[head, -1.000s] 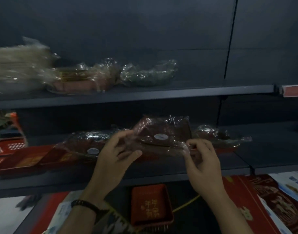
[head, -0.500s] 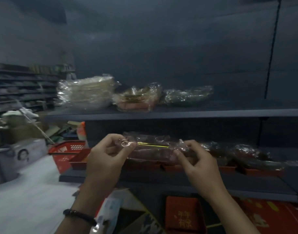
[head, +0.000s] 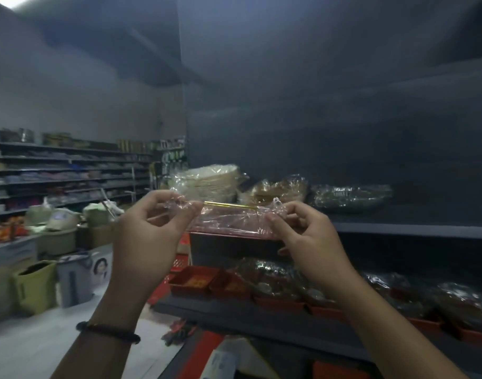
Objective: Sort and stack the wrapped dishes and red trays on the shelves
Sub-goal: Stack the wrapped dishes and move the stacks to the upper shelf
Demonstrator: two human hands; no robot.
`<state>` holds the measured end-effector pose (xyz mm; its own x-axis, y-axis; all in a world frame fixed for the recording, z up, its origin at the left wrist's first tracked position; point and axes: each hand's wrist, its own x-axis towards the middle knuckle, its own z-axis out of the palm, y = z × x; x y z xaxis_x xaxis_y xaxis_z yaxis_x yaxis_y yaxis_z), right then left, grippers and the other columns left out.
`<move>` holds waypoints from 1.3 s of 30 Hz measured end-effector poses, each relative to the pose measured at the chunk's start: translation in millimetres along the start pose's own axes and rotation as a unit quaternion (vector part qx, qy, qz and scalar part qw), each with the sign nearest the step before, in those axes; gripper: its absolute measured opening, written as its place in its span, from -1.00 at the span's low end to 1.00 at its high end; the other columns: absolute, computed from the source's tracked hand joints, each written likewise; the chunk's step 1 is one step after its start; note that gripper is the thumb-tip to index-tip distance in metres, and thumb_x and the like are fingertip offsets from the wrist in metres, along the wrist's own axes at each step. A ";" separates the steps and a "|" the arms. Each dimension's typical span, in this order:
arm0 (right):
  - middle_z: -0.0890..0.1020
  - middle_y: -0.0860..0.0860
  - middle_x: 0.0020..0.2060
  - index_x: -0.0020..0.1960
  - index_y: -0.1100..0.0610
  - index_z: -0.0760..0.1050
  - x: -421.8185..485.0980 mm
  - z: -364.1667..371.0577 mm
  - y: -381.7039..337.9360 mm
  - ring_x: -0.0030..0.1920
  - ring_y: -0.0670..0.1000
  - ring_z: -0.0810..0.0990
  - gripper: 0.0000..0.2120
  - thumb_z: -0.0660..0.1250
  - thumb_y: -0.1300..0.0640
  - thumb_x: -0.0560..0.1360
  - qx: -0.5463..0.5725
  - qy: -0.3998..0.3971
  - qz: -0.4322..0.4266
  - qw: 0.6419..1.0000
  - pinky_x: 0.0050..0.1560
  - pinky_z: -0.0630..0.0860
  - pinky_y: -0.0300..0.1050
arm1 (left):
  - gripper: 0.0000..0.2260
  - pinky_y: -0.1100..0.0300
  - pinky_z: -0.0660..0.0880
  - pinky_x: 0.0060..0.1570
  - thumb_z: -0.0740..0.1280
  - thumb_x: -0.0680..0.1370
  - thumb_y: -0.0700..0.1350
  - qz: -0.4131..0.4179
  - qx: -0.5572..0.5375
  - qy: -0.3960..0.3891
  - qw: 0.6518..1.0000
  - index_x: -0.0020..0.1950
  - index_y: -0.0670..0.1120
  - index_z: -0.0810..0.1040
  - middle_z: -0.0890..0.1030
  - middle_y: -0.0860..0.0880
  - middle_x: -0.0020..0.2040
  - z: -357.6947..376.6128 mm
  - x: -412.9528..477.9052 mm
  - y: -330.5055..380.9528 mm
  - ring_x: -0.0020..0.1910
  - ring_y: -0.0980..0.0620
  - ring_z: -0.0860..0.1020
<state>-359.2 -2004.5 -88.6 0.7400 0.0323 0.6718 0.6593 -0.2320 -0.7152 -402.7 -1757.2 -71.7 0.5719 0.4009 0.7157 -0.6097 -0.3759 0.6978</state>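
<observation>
Wrapped dish (head: pixel 230 224) is in air before upper shelf (head: pixel 404 231); our left hand (head: pixel 147 242) pinches its plastic at one end, our right hand (head: pixel 309 237) at other end; stacked bowls (head: pixel 209 184) stand behind.

The left hand (head: pixel 149 233) and the right hand (head: pixel 308 236) pinched the plastic at the two ends of a wrapped dish (head: pixel 229 221), held level before the upper shelf (head: pixel 412 230). Red trays (head: pixel 196 281) lay along the front edge of the lower shelf (head: pixel 234 314).
</observation>
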 end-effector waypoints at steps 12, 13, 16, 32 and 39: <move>0.75 0.04 -0.07 0.04 -0.05 0.59 90.8 -29.3 -9.4 -0.23 0.19 0.76 -0.80 0.43 -0.17 0.59 -0.046 0.090 -0.060 0.993 -0.25 0.71 0.15 | -0.65 0.03 0.70 0.03 0.51 0.41 0.32 0.067 -0.036 -0.043 0.996 0.01 0.11 0.65 0.74 0.12 -0.03 77.3 83.8 -2.3 0.00 0.16 0.72; 0.75 0.02 -0.06 0.04 -0.03 0.59 98.8 -32.0 -1.2 -0.24 0.11 0.76 -0.82 0.42 -0.14 0.61 -0.062 0.094 -0.058 0.992 -0.28 0.69 0.02 | -0.66 -0.01 0.70 0.06 0.52 0.42 0.31 0.066 -0.041 -0.050 0.996 0.01 0.11 0.66 0.74 0.11 -0.03 89.6 92.6 -12.8 0.01 0.13 0.72; 0.76 -0.05 -0.14 -0.01 -0.01 0.60 125.1 -38.3 26.0 -0.25 -0.01 0.73 -0.81 0.41 -0.12 0.62 -0.105 0.108 -0.041 0.988 -0.24 0.62 -0.06 | -0.68 -0.07 0.70 0.10 0.56 0.44 0.26 0.057 -0.048 -0.068 0.995 0.02 0.08 0.67 0.76 0.08 -0.05 126.3 120.5 -48.0 0.00 0.10 0.73; 0.70 -0.37 -0.21 -0.09 -0.09 0.74 233.3 -28.8 159.4 -0.06 -0.35 0.64 -0.87 0.46 -0.07 0.58 -0.206 0.119 0.012 0.971 0.26 0.58 0.00 | -0.86 -0.14 0.66 0.08 0.49 0.58 0.10 -0.005 -0.055 -0.155 0.986 0.08 0.11 0.63 0.74 0.01 -0.04 252.5 198.7 -194.5 -0.04 -0.03 0.72; 0.72 -0.14 -0.18 0.03 -0.03 0.73 226.8 -31.7 181.4 -0.16 -0.13 0.63 -0.82 0.35 -0.01 0.66 -0.244 0.051 0.023 0.968 -0.10 0.45 -0.16 | -0.82 -0.06 0.62 -0.04 0.42 0.60 0.22 0.031 0.002 -0.188 0.982 0.03 0.14 0.60 0.71 0.02 -0.14 251.4 184.2 -223.3 -0.16 -0.07 0.67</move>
<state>-76.0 -2070.1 -59.9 0.7340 -0.0797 0.6745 0.4663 -0.6629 -0.5858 -23.2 -1809.5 -88.2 0.6970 0.0410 0.7159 -0.6475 -0.3930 0.6529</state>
